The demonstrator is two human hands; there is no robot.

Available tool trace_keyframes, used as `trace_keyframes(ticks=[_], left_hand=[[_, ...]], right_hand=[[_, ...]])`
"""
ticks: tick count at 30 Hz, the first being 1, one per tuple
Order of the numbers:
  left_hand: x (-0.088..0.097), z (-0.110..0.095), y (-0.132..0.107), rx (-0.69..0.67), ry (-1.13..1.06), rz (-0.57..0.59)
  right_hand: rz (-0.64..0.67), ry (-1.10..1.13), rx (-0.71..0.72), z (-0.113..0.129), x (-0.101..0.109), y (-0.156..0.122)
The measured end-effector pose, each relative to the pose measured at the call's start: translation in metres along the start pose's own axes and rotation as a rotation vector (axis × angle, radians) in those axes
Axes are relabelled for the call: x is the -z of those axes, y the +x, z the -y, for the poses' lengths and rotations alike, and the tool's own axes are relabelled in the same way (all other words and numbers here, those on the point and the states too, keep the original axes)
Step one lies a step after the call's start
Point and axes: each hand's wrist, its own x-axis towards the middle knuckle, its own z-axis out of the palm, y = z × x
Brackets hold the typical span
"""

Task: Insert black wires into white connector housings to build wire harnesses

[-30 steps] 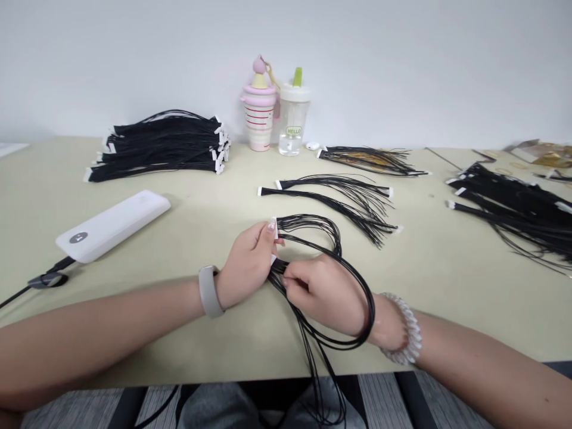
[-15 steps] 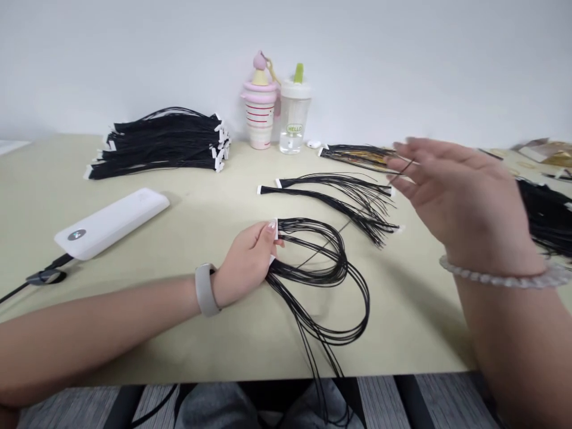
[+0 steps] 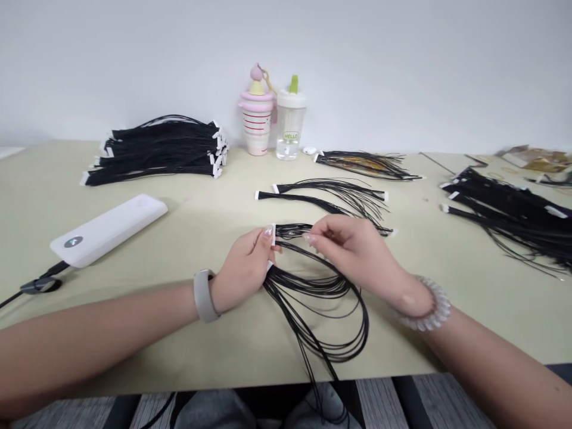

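My left hand (image 3: 245,265) is closed on the white connectors (image 3: 273,235) of a looped black wire harness (image 3: 308,280), one connector above the other. From there the wires curve to the right in loops, and some loose ends hang over the table's front edge. On the upper loops, right of the connector, my right hand (image 3: 357,247) pinches with thumb and forefinger at the black wires; which strand lies between the fingertips is too small to make out. Behind my hands lie two black wire bundles (image 3: 330,189) with white connectors and fanned-out strands.
A big stack of black harnesses (image 3: 156,149) lies at the back left, another pile (image 3: 513,214) at the right. A white power bank (image 3: 109,229) with a cable sits left. A pink cup (image 3: 258,122) and a clear cup (image 3: 290,125) stand by the wall.
My right hand has come down and left from its raised place at the right, onto the upper wire loops. The left hand keeps its hold on the connectors.
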Motion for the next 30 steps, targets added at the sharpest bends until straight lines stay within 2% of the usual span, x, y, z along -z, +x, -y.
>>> trace_keyframes(ticks=[4, 6, 17, 23, 26, 30], left_hand=[[0.0, -0.001, 0.0, 0.002, -0.021, 0.011], [0.0, -0.001, 0.0, -0.005, -0.033, 0.019], [0.0, -0.001, 0.0, -0.029, -0.026, 0.054], [0.0, 0.001, 0.0, -0.026, -0.035, 0.066], [0.0, 0.0, 0.0, -0.036, -0.025, 0.073], [0.0, 0.0, 0.0, -0.036, -0.029, 0.069]], right_hand=[[0.026, -0.135, 0.16, 0.001, -0.005, -0.003], [0.008, -0.163, 0.196, 0.001, -0.007, -0.003], [-0.082, -0.379, 0.239, -0.002, -0.021, -0.006], [-0.026, -0.481, 0.351, -0.005, -0.018, -0.004], [0.002, -0.516, 0.356, -0.005, -0.016, -0.003], [-0.034, -0.518, 0.345, -0.005, -0.015, -0.004]])
